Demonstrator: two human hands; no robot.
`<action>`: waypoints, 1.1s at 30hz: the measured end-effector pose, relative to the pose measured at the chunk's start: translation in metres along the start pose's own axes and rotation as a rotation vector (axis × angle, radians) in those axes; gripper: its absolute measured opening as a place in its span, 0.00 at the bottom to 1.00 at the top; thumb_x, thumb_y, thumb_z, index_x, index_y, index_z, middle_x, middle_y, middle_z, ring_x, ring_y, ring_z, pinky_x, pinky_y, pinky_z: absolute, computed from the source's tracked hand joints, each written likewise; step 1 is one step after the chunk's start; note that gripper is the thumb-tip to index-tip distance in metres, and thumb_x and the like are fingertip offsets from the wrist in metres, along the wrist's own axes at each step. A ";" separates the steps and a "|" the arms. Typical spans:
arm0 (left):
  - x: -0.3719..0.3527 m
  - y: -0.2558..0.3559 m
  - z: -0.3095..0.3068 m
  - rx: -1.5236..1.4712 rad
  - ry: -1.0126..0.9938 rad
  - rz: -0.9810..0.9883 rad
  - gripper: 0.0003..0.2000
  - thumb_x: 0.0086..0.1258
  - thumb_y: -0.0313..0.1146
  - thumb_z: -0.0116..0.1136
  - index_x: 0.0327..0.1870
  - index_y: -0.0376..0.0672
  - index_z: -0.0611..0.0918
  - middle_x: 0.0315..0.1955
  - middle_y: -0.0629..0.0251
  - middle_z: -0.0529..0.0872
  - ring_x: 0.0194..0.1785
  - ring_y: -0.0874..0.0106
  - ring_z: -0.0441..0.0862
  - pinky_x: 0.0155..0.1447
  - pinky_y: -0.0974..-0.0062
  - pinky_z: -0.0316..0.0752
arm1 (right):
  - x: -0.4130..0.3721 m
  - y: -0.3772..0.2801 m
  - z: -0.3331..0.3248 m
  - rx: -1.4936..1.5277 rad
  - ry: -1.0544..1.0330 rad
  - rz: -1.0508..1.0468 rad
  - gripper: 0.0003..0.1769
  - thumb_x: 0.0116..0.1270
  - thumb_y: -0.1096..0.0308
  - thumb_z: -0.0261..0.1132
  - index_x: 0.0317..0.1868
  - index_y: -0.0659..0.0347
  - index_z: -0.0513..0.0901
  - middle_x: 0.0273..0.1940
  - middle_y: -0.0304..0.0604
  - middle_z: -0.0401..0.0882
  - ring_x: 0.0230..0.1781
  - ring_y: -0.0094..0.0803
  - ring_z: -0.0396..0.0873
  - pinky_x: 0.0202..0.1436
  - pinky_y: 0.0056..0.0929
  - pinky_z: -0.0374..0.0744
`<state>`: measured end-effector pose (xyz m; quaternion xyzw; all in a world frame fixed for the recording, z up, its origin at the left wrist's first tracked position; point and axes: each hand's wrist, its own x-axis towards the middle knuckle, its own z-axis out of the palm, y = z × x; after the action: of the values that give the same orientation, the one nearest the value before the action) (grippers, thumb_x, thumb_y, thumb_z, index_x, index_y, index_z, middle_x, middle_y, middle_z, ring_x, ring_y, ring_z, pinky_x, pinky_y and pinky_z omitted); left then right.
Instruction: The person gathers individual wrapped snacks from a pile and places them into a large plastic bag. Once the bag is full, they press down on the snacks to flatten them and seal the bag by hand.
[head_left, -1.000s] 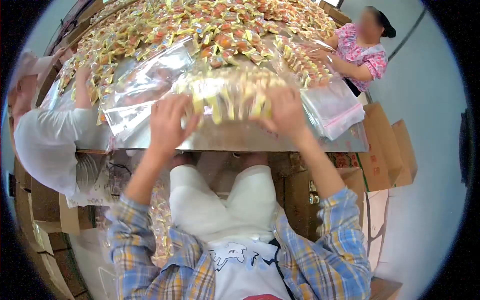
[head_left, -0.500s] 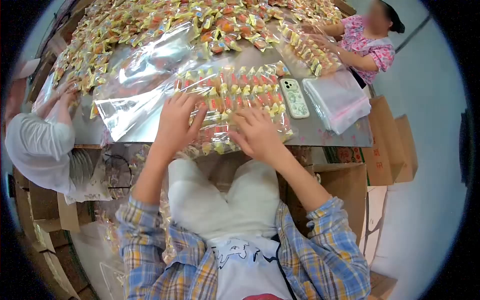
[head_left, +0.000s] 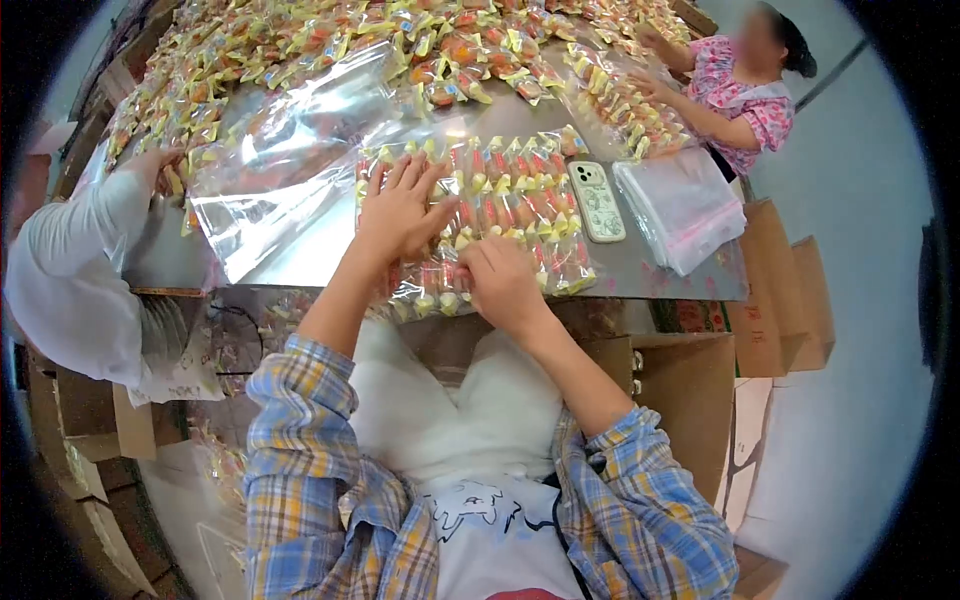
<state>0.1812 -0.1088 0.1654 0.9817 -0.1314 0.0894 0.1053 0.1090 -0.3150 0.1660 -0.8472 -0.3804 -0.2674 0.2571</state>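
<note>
In front of me on the table lies a clear plastic bag (head_left: 505,211) filled with rows of small wrapped snacks, with yellow twisted ends and red print. My left hand (head_left: 400,212) rests on its left part, fingers stretched out and slightly spread over the packets. Lower down, near the bag's front middle, my right hand (head_left: 502,285) has its fingers curled in and closed at the plastic; the fingertips are partly hidden. Just right of the bag lies a phone in a patterned case (head_left: 596,203).
A stack of empty clear bags (head_left: 680,205) lies right of the phone. Large plastic sheeting (head_left: 285,180) covers the left middle. A heap of wrapped snacks (head_left: 290,60) fills the back. Co-workers sit at left (head_left: 85,270) and right (head_left: 735,100). Cardboard boxes (head_left: 685,400) stand below right.
My left hand has moved right and forward over the bag. My right hand's fingers have curled in from a spread pose. The left co-worker's arm has shifted.
</note>
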 end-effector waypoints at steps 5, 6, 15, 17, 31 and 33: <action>0.001 0.007 0.001 0.012 -0.017 -0.034 0.37 0.81 0.68 0.37 0.83 0.57 0.65 0.84 0.57 0.62 0.87 0.59 0.54 0.88 0.51 0.39 | -0.007 0.007 0.000 0.110 0.042 -0.064 0.08 0.63 0.73 0.69 0.40 0.60 0.79 0.39 0.47 0.79 0.41 0.47 0.80 0.47 0.44 0.79; 0.001 0.006 0.002 0.018 -0.013 -0.030 0.37 0.81 0.69 0.38 0.84 0.58 0.64 0.84 0.57 0.61 0.87 0.59 0.54 0.88 0.51 0.39 | -0.006 0.008 0.001 0.133 0.030 -0.059 0.08 0.63 0.74 0.68 0.40 0.60 0.79 0.38 0.47 0.79 0.41 0.47 0.80 0.47 0.44 0.79; -0.003 0.017 -0.001 0.022 -0.055 -0.025 0.37 0.81 0.68 0.38 0.84 0.57 0.65 0.84 0.57 0.61 0.88 0.60 0.53 0.88 0.51 0.38 | -0.008 0.008 -0.010 0.143 -0.105 -0.101 0.14 0.57 0.79 0.71 0.43 0.61 0.78 0.41 0.49 0.81 0.41 0.49 0.82 0.46 0.44 0.82; -0.003 0.020 -0.003 0.024 -0.052 -0.028 0.37 0.81 0.68 0.38 0.84 0.56 0.65 0.84 0.57 0.62 0.87 0.61 0.53 0.88 0.52 0.38 | -0.010 0.009 -0.009 0.129 -0.094 -0.109 0.14 0.57 0.78 0.72 0.42 0.61 0.78 0.41 0.49 0.81 0.41 0.49 0.83 0.45 0.44 0.82; 0.002 0.021 0.006 0.105 -0.052 -0.066 0.38 0.81 0.68 0.34 0.85 0.57 0.63 0.85 0.59 0.60 0.87 0.60 0.53 0.87 0.49 0.37 | -0.051 -0.022 -0.044 0.114 -0.170 -0.152 0.11 0.55 0.74 0.66 0.39 0.59 0.76 0.36 0.44 0.76 0.41 0.46 0.80 0.43 0.44 0.80; 0.007 0.025 0.006 0.126 -0.044 -0.056 0.38 0.81 0.68 0.34 0.85 0.57 0.63 0.85 0.58 0.60 0.88 0.60 0.53 0.87 0.49 0.37 | -0.064 -0.032 -0.043 0.122 -0.138 -0.070 0.12 0.54 0.73 0.67 0.40 0.59 0.76 0.37 0.44 0.76 0.41 0.45 0.79 0.42 0.45 0.78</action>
<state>0.1817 -0.1352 0.1655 0.9914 -0.1005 0.0728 0.0428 0.0365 -0.3565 0.1635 -0.8326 -0.4420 -0.1932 0.2721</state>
